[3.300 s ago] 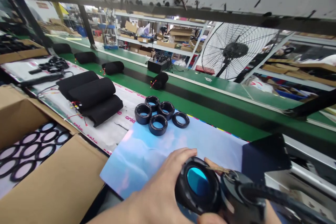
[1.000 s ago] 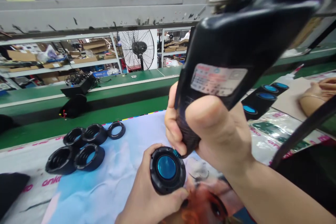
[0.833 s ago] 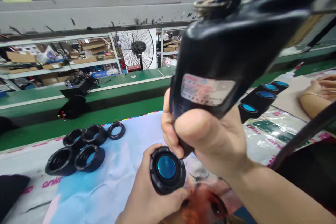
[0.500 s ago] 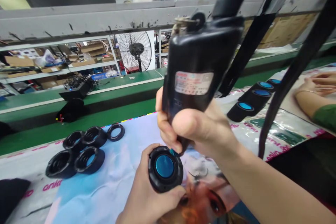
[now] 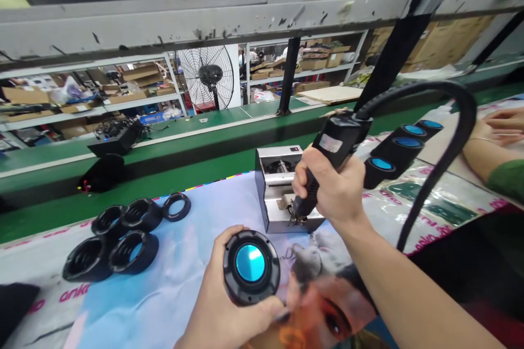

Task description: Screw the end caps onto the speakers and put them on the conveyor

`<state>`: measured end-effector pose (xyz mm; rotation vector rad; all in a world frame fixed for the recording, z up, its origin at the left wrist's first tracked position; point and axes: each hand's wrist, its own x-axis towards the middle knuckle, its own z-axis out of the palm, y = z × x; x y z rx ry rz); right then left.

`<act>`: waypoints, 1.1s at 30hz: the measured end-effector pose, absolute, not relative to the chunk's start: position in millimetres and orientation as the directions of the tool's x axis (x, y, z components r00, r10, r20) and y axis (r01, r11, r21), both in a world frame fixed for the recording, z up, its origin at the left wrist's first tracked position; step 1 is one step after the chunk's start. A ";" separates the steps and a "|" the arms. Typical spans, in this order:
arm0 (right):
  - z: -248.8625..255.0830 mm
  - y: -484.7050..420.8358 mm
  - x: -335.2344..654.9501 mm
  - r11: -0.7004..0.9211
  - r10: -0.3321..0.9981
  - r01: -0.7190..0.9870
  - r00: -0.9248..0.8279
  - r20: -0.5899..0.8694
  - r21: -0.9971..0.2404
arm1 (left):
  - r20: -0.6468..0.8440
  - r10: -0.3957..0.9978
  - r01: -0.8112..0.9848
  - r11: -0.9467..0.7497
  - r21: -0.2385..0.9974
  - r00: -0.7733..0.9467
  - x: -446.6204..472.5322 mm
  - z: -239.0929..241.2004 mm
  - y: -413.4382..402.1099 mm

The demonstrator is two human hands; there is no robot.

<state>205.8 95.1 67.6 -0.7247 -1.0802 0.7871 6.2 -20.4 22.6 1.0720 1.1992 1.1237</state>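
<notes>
Low in the middle, my left hand (image 5: 233, 289) grips a round black housing (image 5: 230, 268) by its sides, and its blue disc (image 5: 250, 263) faces up at me. To the right, my right hand (image 5: 333, 185) is wrapped round a black electric screwdriver (image 5: 339, 139) with a pale label and a thick cable (image 5: 458, 95). The screwdriver points down, its lower end at the front of a silver screw feeder (image 5: 273, 185). I cannot make out whether the bit touches a screw there.
Several black rings (image 5: 135, 251) lie on the printed sheet (image 5: 204, 202) at left. Black cylinders with blue discs (image 5: 407, 143) stand at right, near another person's hands (image 5: 499, 128). A grey beam (image 5: 184, 19) crosses above; a green conveyor (image 5: 143, 174) and a fan (image 5: 209, 73) are beyond.
My right hand has carried the screwdriver away from the housing, forward and right to the screw feeder, which is now in view. My left hand still grips the housing, nearly in place.
</notes>
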 end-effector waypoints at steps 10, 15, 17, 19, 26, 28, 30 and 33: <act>117.8 54.6 199.3 0.500 0.865 -0.337 0.238 0.442 -0.798 | -0.128 0.985 -0.145 0.145 0.979 0.119 -1.3 19.4 -15.8; 155.7 29.0 170.4 0.440 0.869 -0.503 0.030 0.493 -0.744 | -0.108 0.987 -0.087 0.119 0.989 0.121 -2.2 19.8 -11.8; 159.5 22.3 157.2 0.352 0.870 -0.555 -0.103 0.482 -0.753 | -0.093 0.983 -0.076 0.106 0.991 0.157 -3.2 19.8 -10.6; 159.0 16.4 147.1 0.296 0.869 -0.548 -0.187 0.459 -0.783 | -0.066 0.978 -0.072 0.082 0.994 0.196 -4.4 19.8 -9.9; 162.7 4.8 136.0 0.268 0.871 -0.461 -0.258 0.417 -0.846 | -0.034 0.979 -0.079 0.051 0.996 0.199 -7.8 19.7 -8.3; 161.5 4.6 134.8 0.222 0.876 -0.454 -0.296 0.381 -0.863 | -0.039 0.975 -0.050 0.051 0.997 0.220 -8.5 18.3 -7.4; 156.5 4.1 133.3 0.150 0.873 -0.432 -0.365 0.325 -0.889 | -0.052 0.970 -0.027 0.060 0.998 0.239 -8.4 17.2 -6.9; 147.8 2.3 130.0 0.093 0.852 -0.411 -0.438 0.286 -0.907 | -0.040 0.975 -0.014 0.044 0.999 0.219 -5.4 19.9 -6.7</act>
